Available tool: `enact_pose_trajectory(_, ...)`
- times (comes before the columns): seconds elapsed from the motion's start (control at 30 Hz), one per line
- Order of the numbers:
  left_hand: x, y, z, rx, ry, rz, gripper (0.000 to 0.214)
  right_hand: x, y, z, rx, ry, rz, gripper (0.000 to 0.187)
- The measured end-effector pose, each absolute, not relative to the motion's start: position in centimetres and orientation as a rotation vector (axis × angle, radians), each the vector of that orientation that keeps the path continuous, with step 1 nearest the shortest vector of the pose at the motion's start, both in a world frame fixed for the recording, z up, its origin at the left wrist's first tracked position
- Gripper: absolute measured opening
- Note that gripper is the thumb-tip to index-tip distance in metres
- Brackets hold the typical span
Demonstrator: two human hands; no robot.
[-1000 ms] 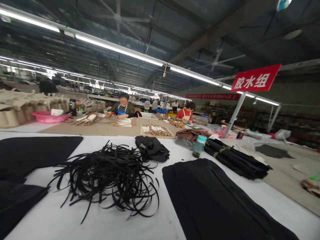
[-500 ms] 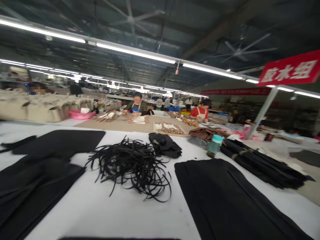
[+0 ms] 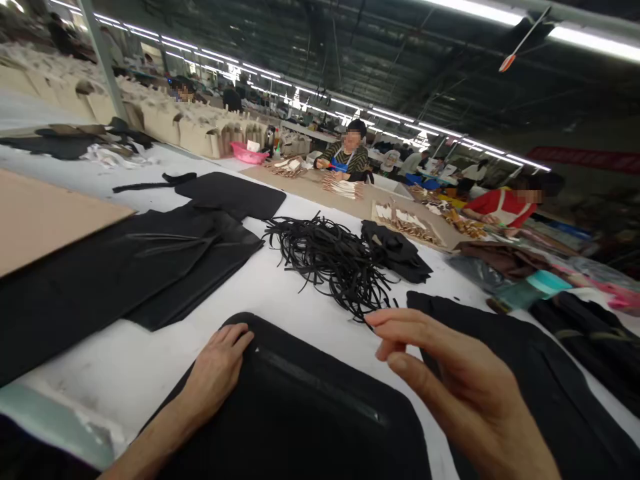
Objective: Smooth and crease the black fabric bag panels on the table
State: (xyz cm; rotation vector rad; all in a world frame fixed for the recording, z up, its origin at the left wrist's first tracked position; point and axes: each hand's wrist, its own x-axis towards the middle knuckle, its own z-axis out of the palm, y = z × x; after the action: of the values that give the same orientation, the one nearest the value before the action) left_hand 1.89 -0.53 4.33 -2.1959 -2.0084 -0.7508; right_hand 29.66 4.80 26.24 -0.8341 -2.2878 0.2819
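Observation:
A black panel with rounded corners lies in front of me, with a shiny narrow strip along its upper part. My left hand rests on the panel's upper left corner, fingers laid over the surface. Raised above the panel's right side, my right hand holds nothing; thumb and fingers are apart. Its fingertips appear close to a tangled heap of thin black strips, though I cannot tell whether they touch. Right of that hand lies a stack of black panels.
More black pieces cover the white table at left, beside a tan board. Folded black material lies behind the strips. A teal-lidded jar stands at right. Co-workers sit across the table.
My view has turned left and down. Both hands have come into sight, the left on the black panel and the right above it. Much more of that panel shows.

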Motion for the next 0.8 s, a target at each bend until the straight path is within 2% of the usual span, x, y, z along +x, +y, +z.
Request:
enact_pose_trajectory(0.1,1.9,-0.6,4.4,-2.214,-2.039,-0.737,0.039,31.3,3.3,20.4,-0.978,-2.314,0.214,0.020)
enact_pose_trajectory(0.27,2.0,-0.5,5.0,-2.244,-2.113,-0.731,0.037,32.9,-1.2,9.9,-0.857,-2.551,-0.316,0.026)
enact_pose_trajectory(0.37,2.1,-0.5,5.0,-2.283,-2.193,-0.882,0.037,33.7,-3.4,6.0,-0.839,-2.670,-0.509,0.045)
enact_pose_trajectory(0.47,2.1,-0.5,5.1,-2.287,-2.276,-1.137,0.034,34.2,-4.5,4.4,-0.916,-2.686,-0.553,0.053)
enact_pose_trajectory(0.67,0.0,-0.1,6.2,-2.236,-2.446,-1.445,0.027,33.9,-5.0,4.2,-1.002,-2.638,-0.550,0.045)
enact_pose_trajectory(0.8,-3.4,-0.3,7.8,-2.060,-2.666,-1.621,0.035,33.8,-5.2,4.4,-1.020,-2.597,-0.534,0.042)
